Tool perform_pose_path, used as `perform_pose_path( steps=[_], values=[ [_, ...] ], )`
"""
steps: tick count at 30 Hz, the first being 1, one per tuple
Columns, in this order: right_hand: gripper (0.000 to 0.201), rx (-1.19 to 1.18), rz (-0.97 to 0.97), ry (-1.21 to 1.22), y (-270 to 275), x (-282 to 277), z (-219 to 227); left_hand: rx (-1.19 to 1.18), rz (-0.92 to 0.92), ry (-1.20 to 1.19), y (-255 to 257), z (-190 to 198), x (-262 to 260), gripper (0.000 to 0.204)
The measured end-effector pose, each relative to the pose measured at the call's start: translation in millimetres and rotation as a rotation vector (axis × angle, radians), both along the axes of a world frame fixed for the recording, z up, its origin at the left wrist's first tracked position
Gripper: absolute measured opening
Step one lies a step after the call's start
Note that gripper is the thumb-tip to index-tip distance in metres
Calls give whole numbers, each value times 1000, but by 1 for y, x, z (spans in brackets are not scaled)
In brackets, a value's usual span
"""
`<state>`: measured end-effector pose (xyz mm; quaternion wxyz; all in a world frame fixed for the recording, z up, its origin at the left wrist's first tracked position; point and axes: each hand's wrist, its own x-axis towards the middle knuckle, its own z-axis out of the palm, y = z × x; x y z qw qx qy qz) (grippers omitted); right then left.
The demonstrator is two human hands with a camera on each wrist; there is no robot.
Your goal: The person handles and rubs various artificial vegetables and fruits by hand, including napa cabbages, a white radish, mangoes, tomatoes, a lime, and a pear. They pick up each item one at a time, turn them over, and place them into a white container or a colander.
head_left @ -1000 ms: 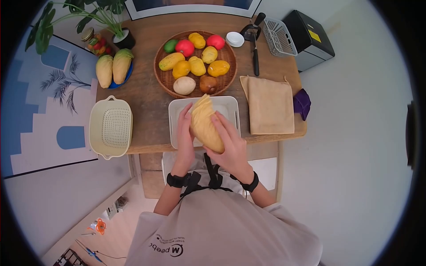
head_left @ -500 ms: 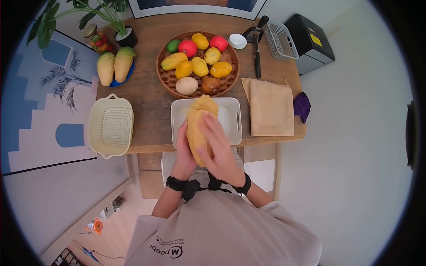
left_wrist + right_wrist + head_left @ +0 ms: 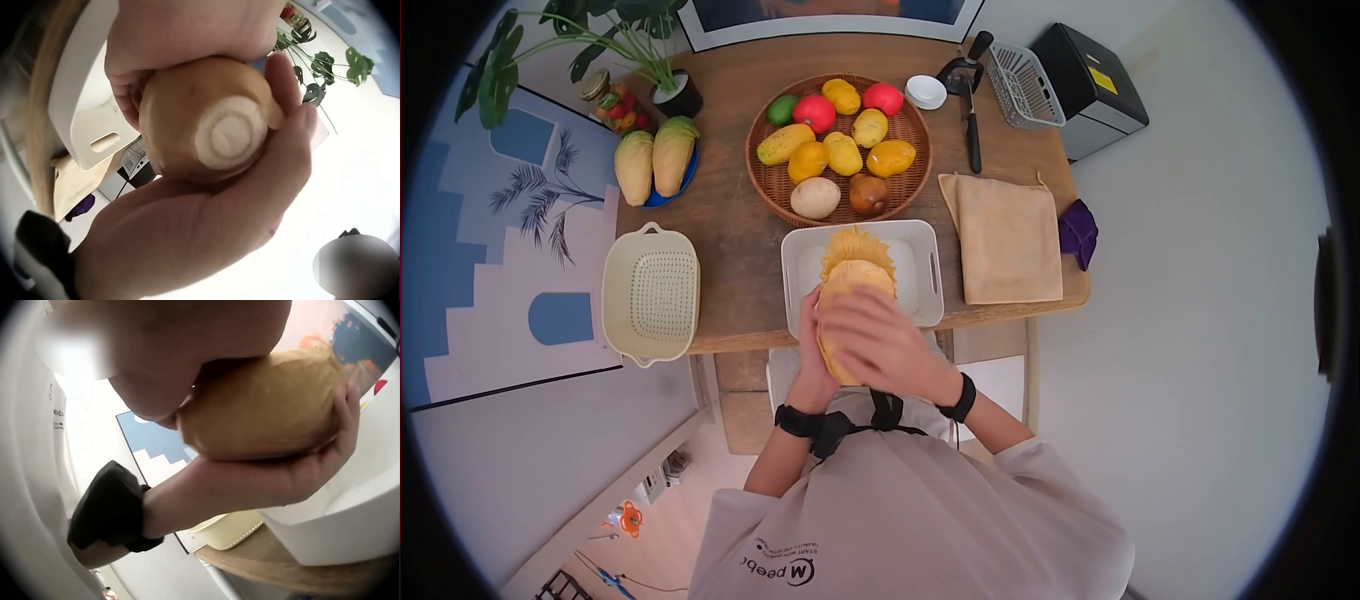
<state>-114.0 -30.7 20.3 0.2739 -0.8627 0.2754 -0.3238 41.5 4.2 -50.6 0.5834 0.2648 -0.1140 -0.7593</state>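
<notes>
A pale yellow napa cabbage (image 3: 856,272) is held lengthwise over the near edge of a white tray (image 3: 917,285), its frilly end towards the table. My left hand (image 3: 812,350) grips its left side, and in the right wrist view the left hand (image 3: 275,481) wraps beneath the cabbage (image 3: 269,412). Blurred, my right hand (image 3: 890,345) lies across the upper side, fingers extended. The left wrist view gives the round cut base (image 3: 231,132) between left hand (image 3: 194,31) and right hand (image 3: 206,215); it cannot tell how firmly the right holds.
Behind the tray stands a wicker basket (image 3: 760,185) of assorted fruit. Two more cabbages (image 3: 672,158) lie on a blue plate at left, above a cream colander (image 3: 665,290). At right are a folded cloth (image 3: 1010,245), a purple cloth (image 3: 1078,235) and a black-handled knife (image 3: 974,145).
The cabbage has come closer to my body and stands straighter. My right hand has shifted left across its upper side, while my left hand keeps its hold.
</notes>
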Motion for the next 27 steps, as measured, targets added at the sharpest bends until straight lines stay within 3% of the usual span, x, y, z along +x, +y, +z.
perform_pose_path(
  steps=[2, 3, 4, 6, 9, 12, 16, 18, 21, 24, 27],
  values=[
    [35, 12, -135, -37, -3, 3, 9, 28, 2, 349, 3, 2, 2, 39],
    [34, 16, -206, -58, -4, 6, 10, 9, 35, 123, 5, 4, -1, 41],
    [33, -42, -127, -28, 1, 9, 7, -11, 64, -105, 6, 9, -5, 44],
    [32, -158, 22, 32, 20, 12, -6, -21, 62, -294, 8, 9, -6, 48],
    [32, -138, 56, -29, 23, 5, -18, 40, 7, -157, 9, 6, -4, 46],
    [29, -82, -179, -108, -2, -8, 6, 121, -6, -104, 6, 30, -12, 47],
    [29, -169, 14, -43, 15, -9, -1, 45, 3, -406, 10, 37, -18, 52],
    [29, -239, 119, -20, 21, -12, -14, 66, -16, -343, 7, 42, -18, 54],
    [31, -68, -200, -135, -3, -24, 0, 209, -63, -41, -5, 66, -21, 58],
    [35, -54, -200, -125, -2, -17, 15, 216, -52, -4, -6, 67, -23, 62],
    [43, -182, 60, -50, 17, -16, -2, 209, -100, 141, -5, 50, -19, 63]
  ],
)
